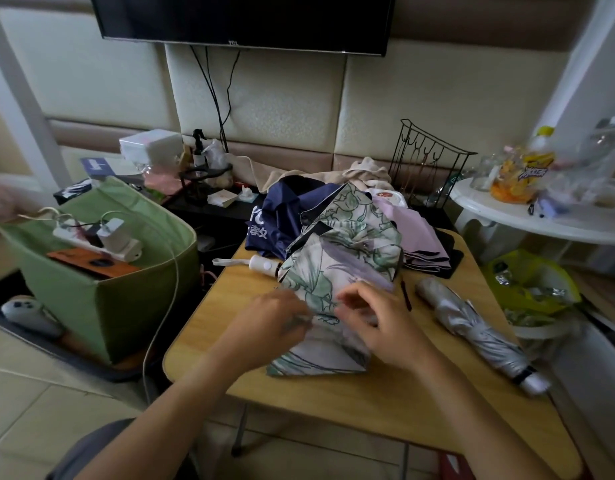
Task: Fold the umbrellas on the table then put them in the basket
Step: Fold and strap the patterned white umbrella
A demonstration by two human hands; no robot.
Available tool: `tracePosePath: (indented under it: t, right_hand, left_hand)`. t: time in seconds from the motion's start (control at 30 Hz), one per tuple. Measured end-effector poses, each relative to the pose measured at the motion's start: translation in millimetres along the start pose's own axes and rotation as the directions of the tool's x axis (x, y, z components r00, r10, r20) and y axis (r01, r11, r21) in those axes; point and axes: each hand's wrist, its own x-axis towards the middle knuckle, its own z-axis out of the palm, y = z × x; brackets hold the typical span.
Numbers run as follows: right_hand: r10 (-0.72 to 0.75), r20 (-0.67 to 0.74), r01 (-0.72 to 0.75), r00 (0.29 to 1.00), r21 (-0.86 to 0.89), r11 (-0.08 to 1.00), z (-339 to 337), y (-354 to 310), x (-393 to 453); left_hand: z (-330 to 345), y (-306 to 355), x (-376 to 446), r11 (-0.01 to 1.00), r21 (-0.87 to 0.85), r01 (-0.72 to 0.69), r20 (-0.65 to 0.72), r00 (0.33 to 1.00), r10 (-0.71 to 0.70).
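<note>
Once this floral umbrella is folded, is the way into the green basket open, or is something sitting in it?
Not fully open. A white power strip with chargers and an orange-brown box lie at the green basket's opening; a white cable crosses its table-side rim.

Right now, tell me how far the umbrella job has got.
Done: the silver umbrella lies rolled on the table. In hand: both the left hand and right hand pinch the floral umbrella canopy. Left: the navy umbrella and pink umbrella; no umbrella shows in the green basket.

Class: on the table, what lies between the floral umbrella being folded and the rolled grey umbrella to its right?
A thin dark stick-like item on bare tabletop, between floral umbrella and grey umbrella; head view.
</note>
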Motion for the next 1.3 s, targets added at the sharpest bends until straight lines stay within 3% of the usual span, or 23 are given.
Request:
tracePosePath:
  t: [0.17, 0.27, 0.4, 0.43, 0.5, 0.53, 0.6, 0.7, 0.8, 0.93, 1.0, 1.03, 1.13, 1.2, 1.3]
  right_hand:
    - [0.084, 0.057, -0.082, 0.995, -0.038, 0.996, -3.5, 13.5, -4.4]
    - [0.082, -0.170, -0.107, 0.982, -0.145, 0.984, 1.5, 27.3, 2.7]
    - [0.187, -0.358, -0.181, 0.915, 0.050, 0.982, -1.5, 39.5, 18.7]
    - [0.222, -0.379, -0.201, 0.898, 0.095, 0.975, -2.2, 41.9, 22.7]
    - [0.260, -0.390, -0.222, 0.883, 0.141, 0.965, -1.2, 45.9, 29.4]
    - [0.274, -0.389, -0.222, 0.880, 0.174, 0.959, -0.8, 45.6, 32.3]
    - [0.302, -0.376, -0.205, 0.876, 0.275, 0.939, -2.9, 43.3, 38.4]
    - [0.253, -0.320, -0.132, 0.913, 0.356, 0.925, -9.6, 42.1, 44.0]
    - [0.158, -0.300, -0.040, 0.941, 0.364, 0.931, -13.8, 39.1, 43.9]
    - [0.056, -0.180, 0.025, 0.982, 0.421, 0.907, -22.6, 31.0, 32.3]
    - [0.022, 0.026, -0.030, 0.999, 0.380, 0.924, -30.9, 29.0, 23.2]
    - [0.019, 0.141, -0.066, 0.990, 0.340, 0.938, -34.4, 28.7, 18.4]
    - [0.067, 0.384, -0.185, 0.921, 0.281, 0.941, -34.3, 25.9, 5.6]
    - [0.158, 0.361, -0.241, 0.919, 0.199, 0.950, -29.2, 26.2, 2.2]
    - [0.203, 0.204, -0.205, 0.958, -0.014, 0.979, -21.3, 33.2, 0.9]
  left_hand:
    - [5.4, -8.0, 27.7, 0.974, -0.194, 0.119, -0.371, 0.910, -0.185]
    - [9.6, -3.3, 34.1, 0.968, -0.229, 0.101, -0.453, 0.870, -0.198]
    - [12.8, 19.3, 30.9, 1.000, -0.019, 0.006, -0.675, 0.738, -0.018]
    - [14.1, 23.7, 29.7, 0.997, 0.008, -0.081, -0.641, 0.765, 0.067]
    - [21.3, 25.4, 27.2, 0.981, -0.049, -0.186, -0.374, 0.915, 0.155]
    - [26.6, 23.2, 26.5, 0.984, -0.099, -0.151, -0.207, 0.970, 0.128]
    - [40.8, 13.2, 28.6, 0.985, -0.171, 0.032, 0.009, 0.999, -0.030]
    - [46.7, 3.7, 38.4, 0.876, -0.395, 0.276, 0.095, 0.961, -0.260]
    - [36.4, -1.4, 52.6, 0.494, -0.708, 0.504, 0.243, 0.831, -0.499]
    - [14.7, -8.6, 55.4, -0.111, -0.803, 0.585, 0.532, 0.621, -0.576]
    - [4.3, -15.1, 53.4, -0.274, -0.771, 0.575, 0.622, 0.587, -0.518]
    - [-1.6, -16.4, 52.3, -0.310, -0.752, 0.582, 0.649, 0.572, -0.501]
    - [-11.4, -22.3, 52.1, -0.171, -0.702, 0.692, 0.668, 0.555, -0.496]
    - [-10.3, -25.1, 50.0, -0.021, -0.667, 0.745, 0.667, 0.583, -0.464]
    - [2.4, -31.0, 41.4, 0.131, -0.581, 0.803, 0.633, 0.547, -0.547]
